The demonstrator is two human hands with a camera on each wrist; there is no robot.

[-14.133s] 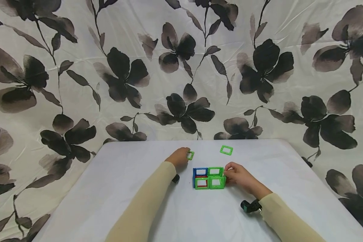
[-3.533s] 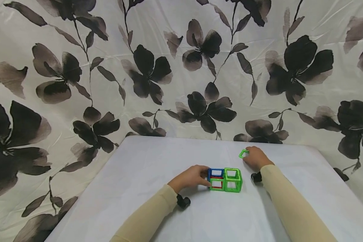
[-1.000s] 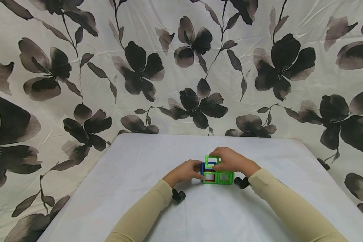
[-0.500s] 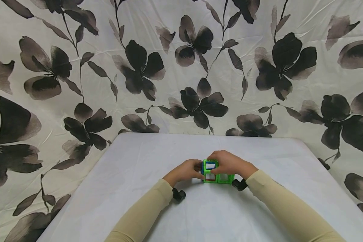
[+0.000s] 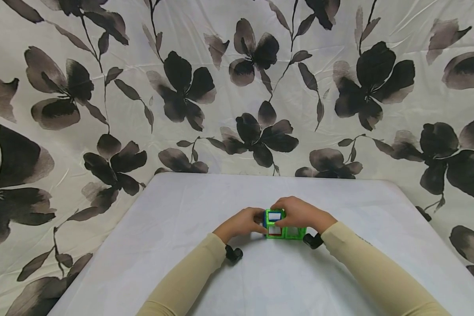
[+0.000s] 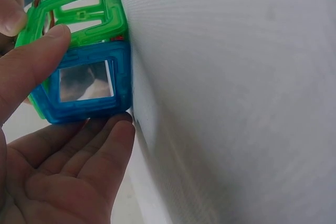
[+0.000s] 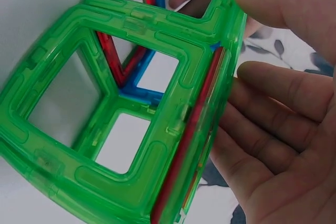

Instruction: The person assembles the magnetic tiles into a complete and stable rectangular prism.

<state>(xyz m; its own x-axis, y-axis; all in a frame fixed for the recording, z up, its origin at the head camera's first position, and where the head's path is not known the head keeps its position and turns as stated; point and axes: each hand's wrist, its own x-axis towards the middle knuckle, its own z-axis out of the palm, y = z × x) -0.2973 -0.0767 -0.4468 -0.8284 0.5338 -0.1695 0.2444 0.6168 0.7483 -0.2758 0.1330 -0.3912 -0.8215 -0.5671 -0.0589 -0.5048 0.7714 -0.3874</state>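
A box of magnetic tiles [image 5: 295,233], two cubes side by side, stands on the table. A green square tile [image 5: 271,223] lies over the top of its left cube. My left hand [image 5: 241,224] grips the left end: in the left wrist view the thumb is on the green front and the fingers lie against the blue end tile [image 6: 89,109]. My right hand [image 5: 302,213] pinches the top green tile at the left cube's upper edge, thumb in front, other fingers behind. The right wrist view shows a red tile [image 7: 109,51] inside the green frames; the far side is partly hidden.
The white-covered table [image 5: 174,206] runs back to a floral cloth [image 5: 260,136] hanging behind it. Black wrist cameras [image 5: 234,254] sit under both wrists, the right camera [image 5: 313,241] close to the box's right end.
My right hand has brought the green tile from the back right and lowered it from upright to flat on the left cube. My left hand keeps its grip. The last half second shows almost no motion.
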